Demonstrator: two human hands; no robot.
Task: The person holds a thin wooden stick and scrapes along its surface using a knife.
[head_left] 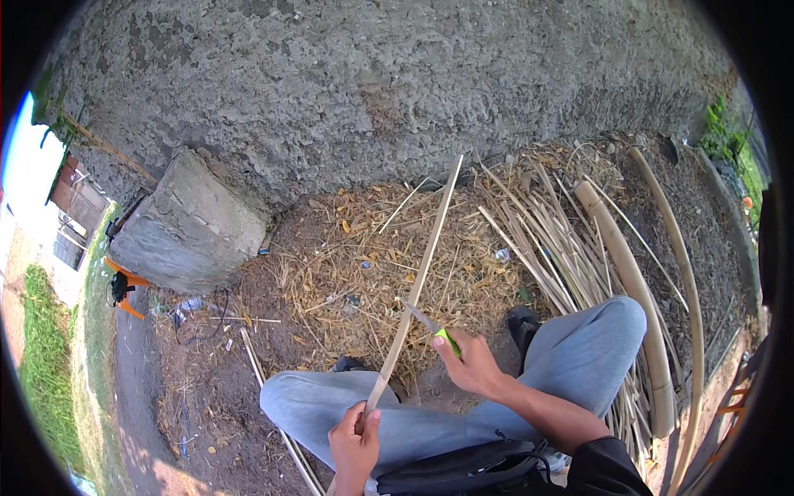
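My left hand (354, 436) is closed round the lower end of a long bamboo strip (426, 263), which slants up and away from my lap toward the wall. In my right hand (470, 364) is a knife (445, 336) with a bright green handle, its fingers wrapped round the grip. The knife's blade points up and left, and its tip meets or nearly meets the strip's edge around mid-length; exact contact is hard to make out.
A heap of split bamboo strips (556, 240) lies right of my knees, beside a thick bamboo pole (624, 289) and a thinner curved one (680, 264). Shavings (364, 256) litter the ground ahead. A concrete block (194, 219) stands left, against the rough grey wall (397, 83).
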